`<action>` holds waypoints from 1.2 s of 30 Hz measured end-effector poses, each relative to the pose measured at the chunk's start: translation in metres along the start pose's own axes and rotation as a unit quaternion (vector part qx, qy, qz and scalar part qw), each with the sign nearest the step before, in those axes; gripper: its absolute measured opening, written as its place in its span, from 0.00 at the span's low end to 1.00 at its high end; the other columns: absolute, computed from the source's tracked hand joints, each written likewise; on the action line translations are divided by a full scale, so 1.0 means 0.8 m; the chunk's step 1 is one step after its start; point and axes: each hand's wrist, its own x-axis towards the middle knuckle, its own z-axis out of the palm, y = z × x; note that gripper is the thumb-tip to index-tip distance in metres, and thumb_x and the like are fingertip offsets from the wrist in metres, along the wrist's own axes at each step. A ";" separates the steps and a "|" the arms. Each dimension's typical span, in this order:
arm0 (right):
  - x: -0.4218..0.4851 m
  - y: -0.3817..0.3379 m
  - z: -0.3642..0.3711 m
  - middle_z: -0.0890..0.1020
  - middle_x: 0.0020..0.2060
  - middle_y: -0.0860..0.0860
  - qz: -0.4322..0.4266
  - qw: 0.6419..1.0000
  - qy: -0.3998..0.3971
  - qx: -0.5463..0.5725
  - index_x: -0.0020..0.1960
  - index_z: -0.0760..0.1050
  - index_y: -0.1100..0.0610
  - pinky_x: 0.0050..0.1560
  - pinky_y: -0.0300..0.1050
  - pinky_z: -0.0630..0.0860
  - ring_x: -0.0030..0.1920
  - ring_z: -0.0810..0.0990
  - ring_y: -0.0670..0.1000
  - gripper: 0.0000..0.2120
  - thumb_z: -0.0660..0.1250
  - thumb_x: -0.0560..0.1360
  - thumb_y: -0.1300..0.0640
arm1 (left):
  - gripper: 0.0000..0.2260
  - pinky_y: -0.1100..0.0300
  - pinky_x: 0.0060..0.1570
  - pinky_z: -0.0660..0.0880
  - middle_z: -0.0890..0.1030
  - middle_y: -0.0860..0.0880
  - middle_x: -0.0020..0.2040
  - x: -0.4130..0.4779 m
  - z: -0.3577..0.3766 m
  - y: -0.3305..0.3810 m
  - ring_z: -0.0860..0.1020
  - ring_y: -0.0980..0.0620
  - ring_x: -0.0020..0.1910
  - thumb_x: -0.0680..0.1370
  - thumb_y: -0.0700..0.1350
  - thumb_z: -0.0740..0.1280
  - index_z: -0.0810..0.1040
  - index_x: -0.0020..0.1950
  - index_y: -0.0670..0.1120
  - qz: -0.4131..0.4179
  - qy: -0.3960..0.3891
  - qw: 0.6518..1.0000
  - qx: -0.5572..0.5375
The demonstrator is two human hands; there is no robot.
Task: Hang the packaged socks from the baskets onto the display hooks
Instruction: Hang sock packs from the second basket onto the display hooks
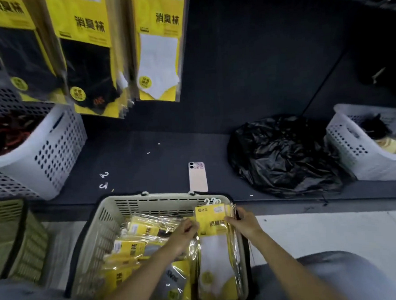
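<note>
The held packs (211,220) stand upright in the right half of the basket (167,198), lower centre of the frame; several white hangers (212,200) show at their top, so this is judged to be a stack rather than a single pack. The left hand (184,231) pinches the left edge of the yellow card header, fingers curled; the right hand (242,221) pinches the right edge, fingers pressed together on the film. Loose packs (138,247) lie flat and overlapping in the left of the basket.

Handling, as judged: light; soft socks, stiffened only by the card; the clear film is glossy and probably slippery, so stacked packs may slide against each other; not fragile, though the thin hangers could twist or snap. Recommended hold: the card header just below the hangers, where each pack is stiffest; a grip low on the film would let the top flop.

Surface and room: a dark shelf (147,157) crosses mid-frame in front of a dark back panel (245,55); hung packs (157,48) occupy the upper left; pale floor (323,230) lies at the lower right. On the shelf: a phone (198,176) just behind the basket; two spare hangers (104,180); a black bag (282,154); a left white basket (43,153) and a right white basket (353,155).
</note>
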 end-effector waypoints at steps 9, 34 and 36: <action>-0.002 -0.014 0.024 0.75 0.53 0.54 -0.021 1.000 0.011 0.006 0.62 0.70 0.63 0.55 0.42 0.72 0.57 0.76 0.54 0.26 0.76 0.69 0.56 | 0.26 0.50 0.70 0.65 0.63 0.44 0.75 0.004 0.024 -0.002 0.65 0.46 0.72 0.81 0.52 0.59 0.58 0.76 0.43 -0.013 0.003 1.000 0.004; -0.080 -0.145 0.089 0.82 0.55 0.44 -0.239 0.925 -0.223 0.193 0.61 0.69 0.46 0.50 0.32 0.76 0.56 0.80 0.41 0.17 0.69 0.75 0.56 | 0.19 0.63 0.63 0.71 0.75 0.57 0.65 -0.082 -0.113 0.017 0.73 0.59 0.65 0.80 0.50 0.60 0.63 0.71 0.54 0.264 0.094 0.960 -0.019; -0.078 -0.151 0.089 0.82 0.55 0.45 -0.244 0.925 -0.212 0.199 0.61 0.70 0.47 0.51 0.34 0.77 0.55 0.81 0.41 0.17 0.69 0.75 0.57 | 0.17 0.60 0.62 0.73 0.78 0.57 0.62 -0.080 -0.117 0.022 0.75 0.57 0.63 0.79 0.49 0.62 0.66 0.68 0.54 0.262 0.111 0.958 -0.029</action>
